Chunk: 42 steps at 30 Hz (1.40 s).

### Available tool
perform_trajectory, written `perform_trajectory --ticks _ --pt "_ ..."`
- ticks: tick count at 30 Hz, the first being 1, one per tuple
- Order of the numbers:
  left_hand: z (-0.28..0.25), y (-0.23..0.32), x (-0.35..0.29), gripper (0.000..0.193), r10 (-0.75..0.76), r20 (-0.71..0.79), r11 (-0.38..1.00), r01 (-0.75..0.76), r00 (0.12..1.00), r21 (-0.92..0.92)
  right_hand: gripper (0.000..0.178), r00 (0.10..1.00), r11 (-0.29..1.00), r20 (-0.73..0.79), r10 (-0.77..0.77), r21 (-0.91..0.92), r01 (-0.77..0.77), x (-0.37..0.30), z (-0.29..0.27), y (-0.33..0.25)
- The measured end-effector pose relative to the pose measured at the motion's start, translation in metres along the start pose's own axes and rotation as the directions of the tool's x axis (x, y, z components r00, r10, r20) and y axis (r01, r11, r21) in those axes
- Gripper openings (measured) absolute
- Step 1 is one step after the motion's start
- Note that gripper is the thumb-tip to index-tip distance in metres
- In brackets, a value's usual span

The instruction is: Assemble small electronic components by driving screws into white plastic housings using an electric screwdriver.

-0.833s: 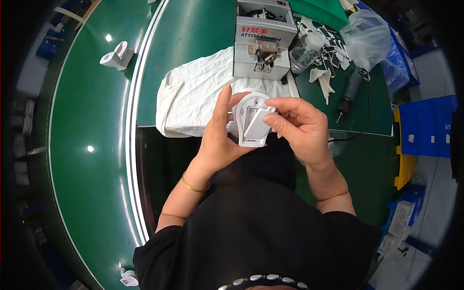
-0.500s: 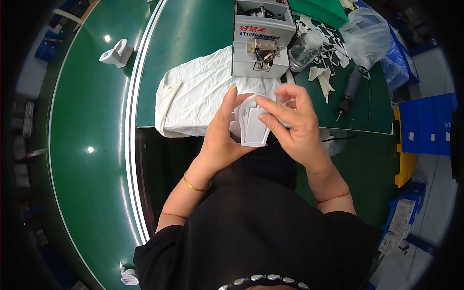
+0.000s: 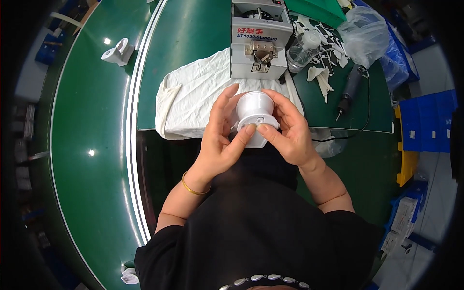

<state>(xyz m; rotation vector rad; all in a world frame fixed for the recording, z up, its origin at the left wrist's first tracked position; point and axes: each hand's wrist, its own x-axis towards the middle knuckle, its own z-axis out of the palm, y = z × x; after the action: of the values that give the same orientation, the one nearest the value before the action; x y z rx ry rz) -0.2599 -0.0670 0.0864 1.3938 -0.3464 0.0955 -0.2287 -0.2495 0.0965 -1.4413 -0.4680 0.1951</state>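
Observation:
Between both hands I hold a white plastic part (image 3: 255, 106) with a round cup-like end and a flat flange, above the near edge of the bench. My left hand (image 3: 224, 128) is closed round its left side, with the thumb pressed on the flange. My right hand (image 3: 288, 128) grips the other side, and its thumb tip lies beside the left one. A small round hole shows in the flange just above the thumbs. Beneath and behind the hands lies a white cloth (image 3: 193, 92).
A grey bench machine (image 3: 258, 53) stands beyond the cloth. To its right are a clear plastic jar (image 3: 300, 50), white scraps (image 3: 333, 48), a corded electric screwdriver (image 3: 350, 92) and a plastic bag (image 3: 366, 36). On the left, a green conveyor belt (image 3: 92, 193) carries similar white parts (image 3: 118, 52).
The white part has been turned over: its flat recessed face showed before, and the round end and flange show now. My right hand has closed on its right side.

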Motion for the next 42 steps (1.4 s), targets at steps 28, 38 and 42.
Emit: perform_trajectory --ticks 28,38,42 --pt "0.009 -0.041 0.014 0.097 0.027 0.116 0.82 -0.088 0.993 0.565 0.051 0.556 0.569 -0.811 0.181 -0.375 -0.732 0.03 -0.307 0.04" --pt "0.008 -0.049 0.015 0.075 0.073 0.129 0.802 -0.135 0.989 0.582 0.05 0.971 0.829 -0.235 -0.038 0.535 0.162 0.083 -0.155 -0.05" --pt "0.011 -0.055 0.018 0.073 0.086 0.124 0.798 -0.143 0.989 0.585 0.048 0.951 0.904 -0.209 -0.229 0.317 0.288 0.131 -0.113 -0.057"
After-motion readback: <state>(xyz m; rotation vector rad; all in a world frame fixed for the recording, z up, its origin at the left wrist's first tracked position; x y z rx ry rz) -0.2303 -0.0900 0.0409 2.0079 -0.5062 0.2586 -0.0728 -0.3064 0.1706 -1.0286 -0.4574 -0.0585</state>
